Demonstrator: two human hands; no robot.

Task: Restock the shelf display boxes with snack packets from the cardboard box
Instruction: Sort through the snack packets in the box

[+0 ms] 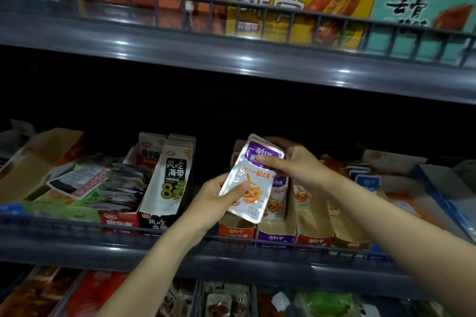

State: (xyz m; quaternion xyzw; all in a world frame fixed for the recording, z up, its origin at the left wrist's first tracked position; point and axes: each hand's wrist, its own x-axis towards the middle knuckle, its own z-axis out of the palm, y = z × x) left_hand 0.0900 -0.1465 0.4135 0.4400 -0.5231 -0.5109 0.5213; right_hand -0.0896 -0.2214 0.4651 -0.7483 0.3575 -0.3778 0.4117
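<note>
The left hand [216, 197] pinches the lower corner of a small stack of purple-and-white snack packets [253, 185], with the thumb on the front. The right hand [298, 162] grips the top edge, its fingers [268, 161] curled over the print. The stack hangs tilted just above the purple display box [275, 237] on the middle shelf. I judge the step is the placing: the packets must come upright and slide down beside those already standing there. An orange box [235, 230] and a red box [313, 238] stand close on both sides, so only the way from above is free. The upper shelf [231, 59] is well above and leaves good room. The cardboard box is not in view
</note>
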